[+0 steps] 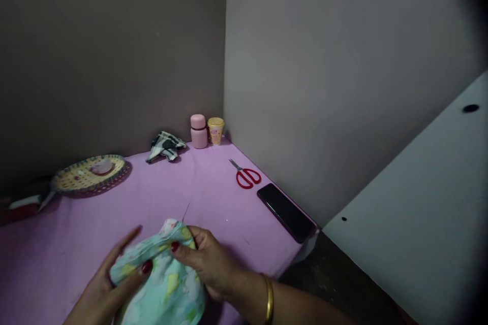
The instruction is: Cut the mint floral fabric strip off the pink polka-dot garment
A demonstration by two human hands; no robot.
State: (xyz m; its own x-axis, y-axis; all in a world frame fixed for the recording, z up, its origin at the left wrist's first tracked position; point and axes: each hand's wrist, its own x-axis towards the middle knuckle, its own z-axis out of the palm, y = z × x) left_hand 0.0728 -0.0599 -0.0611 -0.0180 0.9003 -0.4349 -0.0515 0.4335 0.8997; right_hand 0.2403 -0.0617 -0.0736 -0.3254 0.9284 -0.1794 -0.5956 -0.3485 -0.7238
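Note:
Both my hands grip a mint-green patterned cloth (163, 284) at the near edge of the table. My left hand (112, 274) pinches its left side, thumb on top and fingers behind. On the right side, my right hand (211, 259) holds the gathered upper edge between thumb and fingers. A thin dark line, a needle or thread (186, 212), sticks up from the cloth's top edge near my right fingers; which one it is I cannot tell. A gold bangle is on my right wrist.
Red-handled scissors (246, 176) and a black phone (285, 212) lie to the right on the purple tablecloth (171, 188). Behind stand a pink bottle (199, 132), a yellow cup (215, 132), a checked cloth (165, 146) and a woven basket (72, 179). Grey panels (324, 61) border the table.

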